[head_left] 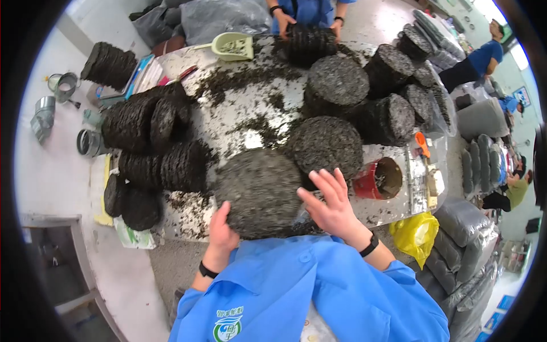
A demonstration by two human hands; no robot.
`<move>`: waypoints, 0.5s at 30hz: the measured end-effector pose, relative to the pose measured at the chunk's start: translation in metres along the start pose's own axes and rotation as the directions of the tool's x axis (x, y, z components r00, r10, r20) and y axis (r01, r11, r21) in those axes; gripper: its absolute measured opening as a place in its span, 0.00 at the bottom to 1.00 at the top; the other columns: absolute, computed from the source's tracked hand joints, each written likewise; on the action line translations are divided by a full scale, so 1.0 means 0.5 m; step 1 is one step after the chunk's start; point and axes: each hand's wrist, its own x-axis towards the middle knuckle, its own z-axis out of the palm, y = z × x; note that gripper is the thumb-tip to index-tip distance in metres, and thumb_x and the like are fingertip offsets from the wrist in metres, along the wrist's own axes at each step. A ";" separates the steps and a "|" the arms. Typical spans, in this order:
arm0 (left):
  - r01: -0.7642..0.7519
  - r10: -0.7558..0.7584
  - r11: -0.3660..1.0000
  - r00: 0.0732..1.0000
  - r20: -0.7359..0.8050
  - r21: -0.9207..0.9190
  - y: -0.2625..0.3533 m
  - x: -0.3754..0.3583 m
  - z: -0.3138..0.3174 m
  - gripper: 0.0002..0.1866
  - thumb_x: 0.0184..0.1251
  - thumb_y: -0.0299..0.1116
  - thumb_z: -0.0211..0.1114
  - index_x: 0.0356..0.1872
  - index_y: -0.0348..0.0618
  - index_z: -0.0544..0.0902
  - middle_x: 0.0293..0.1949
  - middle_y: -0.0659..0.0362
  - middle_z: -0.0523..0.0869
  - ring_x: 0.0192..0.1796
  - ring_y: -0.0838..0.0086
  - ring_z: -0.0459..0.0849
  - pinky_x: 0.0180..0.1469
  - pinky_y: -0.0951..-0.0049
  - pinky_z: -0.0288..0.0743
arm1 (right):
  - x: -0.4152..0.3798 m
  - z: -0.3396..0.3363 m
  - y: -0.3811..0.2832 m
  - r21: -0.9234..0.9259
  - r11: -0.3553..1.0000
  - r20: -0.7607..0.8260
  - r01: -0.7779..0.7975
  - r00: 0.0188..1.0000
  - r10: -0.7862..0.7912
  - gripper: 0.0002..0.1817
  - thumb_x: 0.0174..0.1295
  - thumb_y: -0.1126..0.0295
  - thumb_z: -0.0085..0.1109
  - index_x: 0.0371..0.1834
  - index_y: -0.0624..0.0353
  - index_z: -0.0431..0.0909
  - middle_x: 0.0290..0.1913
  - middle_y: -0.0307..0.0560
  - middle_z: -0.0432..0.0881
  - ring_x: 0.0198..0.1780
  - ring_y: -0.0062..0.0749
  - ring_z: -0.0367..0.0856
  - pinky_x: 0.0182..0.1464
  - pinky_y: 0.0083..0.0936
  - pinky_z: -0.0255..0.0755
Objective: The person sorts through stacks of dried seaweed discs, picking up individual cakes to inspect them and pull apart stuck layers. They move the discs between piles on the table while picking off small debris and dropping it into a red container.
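Observation:
A round dark cake of what looks like dried seaweed [259, 191], slightly blurred, is in front of my chest at the table's near edge. My left hand [223, 231] grips its lower left side, thumb up along the rim and the other fingers mostly hidden. On the other side, my right hand [333, 208] is open with fingers spread, close to the cake's right edge. Just beyond that hand stands another round seaweed stack [326, 145]. Whether the cake I hold is one piece or several stacked cannot be told.
Seaweed stacks lie on their sides at left [142, 119]; more stand at right [337, 80]. Dark crumbs [245, 80] litter the white table. A red cup [379, 178], orange scoop [422, 145] and green dustpan [232, 47] are around. Across the table, a co-worker's hands hold a stack [310, 45].

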 end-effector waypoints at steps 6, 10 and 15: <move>0.068 -0.061 0.993 0.995 0.076 -0.094 -0.004 -0.009 0.056 0.23 0.85 0.45 0.47 0.63 0.36 0.79 0.63 0.49 0.83 0.63 0.60 0.82 0.66 0.57 0.76 | 0.028 -0.004 0.023 0.161 0.983 -0.067 0.091 0.994 -0.081 0.26 0.52 0.78 0.66 0.59 0.54 0.83 0.59 0.47 0.85 0.66 0.40 0.80 0.74 0.48 0.67; -0.258 0.279 0.377 0.947 0.157 0.889 -0.084 0.109 -0.158 0.34 0.75 0.50 0.64 0.70 0.32 0.70 0.67 0.43 0.77 0.67 0.54 0.77 0.70 0.54 0.71 | 0.005 -0.050 0.029 0.601 0.649 -0.136 -0.466 0.741 0.658 0.15 0.65 0.79 0.65 0.54 0.65 0.81 0.53 0.48 0.88 0.54 0.33 0.86 0.57 0.26 0.78; 0.335 0.417 -0.279 0.886 -0.200 0.900 -0.158 0.124 -0.266 0.51 0.42 0.49 0.87 0.65 0.31 0.71 0.63 0.41 0.75 0.67 0.47 0.72 0.67 0.51 0.71 | -0.032 -0.050 0.149 0.855 0.242 0.031 -0.458 0.513 0.858 0.17 0.72 0.73 0.63 0.61 0.64 0.75 0.54 0.44 0.86 0.48 0.24 0.84 0.47 0.24 0.80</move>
